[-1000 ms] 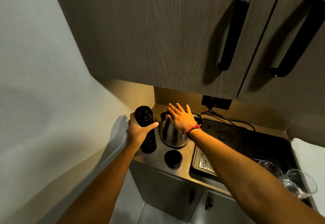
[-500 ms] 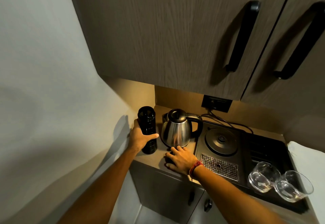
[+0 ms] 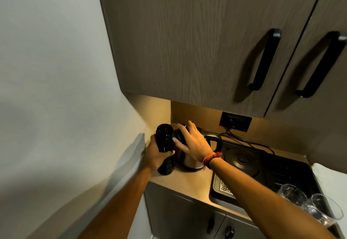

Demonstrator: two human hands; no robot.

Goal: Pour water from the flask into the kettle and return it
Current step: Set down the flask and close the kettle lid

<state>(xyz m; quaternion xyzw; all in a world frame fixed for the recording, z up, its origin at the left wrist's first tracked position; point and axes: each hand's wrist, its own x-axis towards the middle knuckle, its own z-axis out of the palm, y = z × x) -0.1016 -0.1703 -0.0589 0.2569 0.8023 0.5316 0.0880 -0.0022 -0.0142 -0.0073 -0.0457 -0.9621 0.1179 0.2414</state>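
Note:
A tall black flask (image 3: 165, 143) stands on the left end of the counter (image 3: 189, 182), and my left hand (image 3: 155, 157) is wrapped around its middle. Its top looks uncovered. Right beside it is the steel kettle (image 3: 187, 160) with a black handle (image 3: 214, 139). My right hand (image 3: 194, 143) hovers over the kettle's top and grips a round black flask cap (image 3: 179, 137), held close to the flask's upper end. The hand hides the kettle's lid.
A black tray (image 3: 293, 171) with a round kettle base (image 3: 242, 160) and a drip grate (image 3: 225, 188) lies to the right. Two glasses (image 3: 293, 193) (image 3: 324, 208) lie at its near right. A wall socket (image 3: 235, 121) with cords sits behind. Overhead cabinets (image 3: 187, 41) hang low; wall on left.
My right hand dropped from the kettle to the cap on the counter, picked it up and brought it up beside the flask's top. My left hand kept hold of the flask.

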